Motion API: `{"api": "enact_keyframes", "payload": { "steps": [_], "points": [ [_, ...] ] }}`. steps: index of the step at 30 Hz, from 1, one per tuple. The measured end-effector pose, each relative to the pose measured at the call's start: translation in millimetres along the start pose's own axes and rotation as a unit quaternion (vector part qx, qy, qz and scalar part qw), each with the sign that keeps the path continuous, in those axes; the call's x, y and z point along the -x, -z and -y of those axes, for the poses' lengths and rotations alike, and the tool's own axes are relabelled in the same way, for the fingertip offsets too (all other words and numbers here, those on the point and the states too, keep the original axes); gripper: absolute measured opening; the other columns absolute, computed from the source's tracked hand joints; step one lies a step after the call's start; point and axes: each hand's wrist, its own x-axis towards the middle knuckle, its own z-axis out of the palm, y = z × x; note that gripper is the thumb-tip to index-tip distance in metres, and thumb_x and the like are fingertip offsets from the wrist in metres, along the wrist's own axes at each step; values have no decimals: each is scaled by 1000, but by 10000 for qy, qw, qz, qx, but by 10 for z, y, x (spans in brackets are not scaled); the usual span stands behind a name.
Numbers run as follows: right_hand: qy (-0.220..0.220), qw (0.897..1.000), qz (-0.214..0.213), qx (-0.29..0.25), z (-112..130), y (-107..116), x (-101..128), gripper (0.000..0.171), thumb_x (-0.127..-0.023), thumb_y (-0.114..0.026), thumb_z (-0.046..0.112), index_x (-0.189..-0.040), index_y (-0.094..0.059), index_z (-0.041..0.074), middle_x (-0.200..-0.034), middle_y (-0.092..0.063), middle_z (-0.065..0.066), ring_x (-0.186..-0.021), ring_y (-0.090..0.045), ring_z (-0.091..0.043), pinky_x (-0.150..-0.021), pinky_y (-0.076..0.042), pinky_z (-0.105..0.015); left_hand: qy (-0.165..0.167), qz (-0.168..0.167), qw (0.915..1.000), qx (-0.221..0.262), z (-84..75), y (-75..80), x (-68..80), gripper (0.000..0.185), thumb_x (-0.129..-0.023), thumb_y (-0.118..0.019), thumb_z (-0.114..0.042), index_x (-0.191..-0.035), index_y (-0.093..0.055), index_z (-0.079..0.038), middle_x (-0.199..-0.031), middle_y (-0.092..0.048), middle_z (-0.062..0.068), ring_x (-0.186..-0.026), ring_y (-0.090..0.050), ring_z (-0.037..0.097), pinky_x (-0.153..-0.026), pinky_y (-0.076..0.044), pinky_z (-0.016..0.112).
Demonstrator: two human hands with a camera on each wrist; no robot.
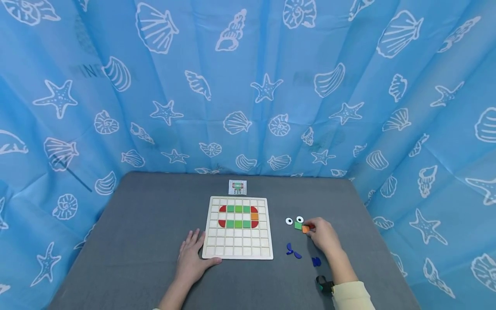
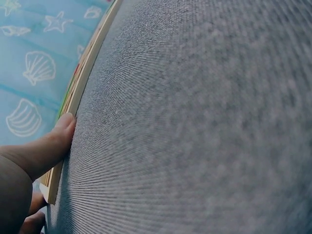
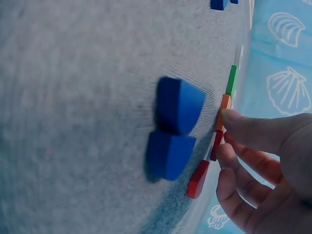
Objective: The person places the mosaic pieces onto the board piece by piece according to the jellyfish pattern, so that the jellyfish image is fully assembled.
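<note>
Head view: a grey table filled the lower half of the frame, with a blue curtain printed with shells and starfish behind it. A pale wooden grid board lay at lower centre, and red, green and orange tiles formed a ring in its upper rows. A small pattern card sat just above the board. The left hand lay flat on the table at the board's lower left corner, fingers straight and relaxed, thumb against the board's front edge. To the right of the board the right hand pinched an orange tile with its fingertips, beside a green tile and two white eye discs. Blue pieces lay lower down, near the right forearm.

Left wrist view: the thumb pressed the board's edge at the left of the frame; grey cloth filled the rest.

Right wrist view: at right of centre the fingers gripped the orange tile. The green tile sat just above it, with red tiles below. Two blue pieces lay at centre, touching each other.
</note>
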Motion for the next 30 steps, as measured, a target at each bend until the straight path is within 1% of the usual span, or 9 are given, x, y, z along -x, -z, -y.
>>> {"api": "enact_keyframes", "payload": {
  "steps": [4, 7, 13, 16, 20, 24, 27, 30],
  "points": [
    [247, 9995, 58, 197, 0, -7, -4, 21, -87, -76, 1, -108, -76, 2, -107, -67, -16, -94, -65, -29, -81, -57, -50, -6, -4, 10000, 18, 3, -3, 2, 118, -62, -85, -66, -152, -43, -1, -161, -34, 23, -152, -21, 44, -122, -20, 62],
    [267, 9990, 157, 315, -8, -3, 0, 18, -87, -76, 2, -105, -76, 2, -101, -65, -13, -91, -64, -28, -80, -56, -49, 7, -1, 10000, 52, 5, -7, -1, 119, -62, -85, -66, -152, -43, -1, -161, -34, 24, -153, -21, 44, -122, -20, 62],
    [397, 9970, 442, 496, -27, -6, 11, 17, -90, -74, 5, -106, -73, 1, -102, -64, -12, -93, -64, -28, -81, -55, -49, 50, 14, 10000, 45, 2, -11, -2, 120, -62, -84, -68, -152, -42, -1, -162, -32, 23, -153, -19, 43, -123, -19, 61],
    [460, 9963, 466, 550, -32, -22, 31, 16, -90, -74, 6, -106, -72, 1, -101, -64, -11, -92, -64, -27, -81, -55, -49, 25, -24, 10000, 66, -3, -3, 4, 119, -62, -85, -66, -152, -43, -1, -161, -33, 24, -153, -20, 44, -122, -19, 61],
    [540, 9969, 330, 461, -16, -30, 81, 17, -91, -74, 8, -107, -72, 2, -101, -65, -10, -93, -65, -27, -83, -56, -49, -25, -42, 9999, 119, -1, 3, 10, 118, -62, -86, -64, -152, -43, -1, -161, -33, 23, -153, -20, 43, -122, -19, 61],
    [858, 9956, 51, 369, 40, -11, 118, 20, -92, -74, 11, -110, -72, 2, -103, -65, -10, -95, -66, -28, -85, -56, -50, -31, -30, 9999, 94, 6, -4, 13, 117, -62, -86, -65, -152, -44, -1, -161, -34, 23, -153, -20, 43, -123, -20, 61],
    [1093, 9932, -153, 368, 109, 10, 120, 19, -92, -74, 12, -109, -73, 2, -101, -65, -9, -93, -66, -27, -83, -56, -49, -23, -47, 10000, 71, 5, -4, 14, 117, -62, -86, -65, -151, -44, -1, -161, -34, 23, -153, -21, 43, -122, -20, 61],
    [1188, 9917, -274, 399, 189, 32, 119, 20, -91, -75, 11, -108, -73, 3, -102, -66, -9, -92, -66, -26, -82, -57, -48, -30, -61, 9999, 80, 3, -3, 13, 117, -62, -86, -64, -151, -44, -1, -160, -34, 24, -152, -21, 44, -122, -20, 62]
  ]
}}
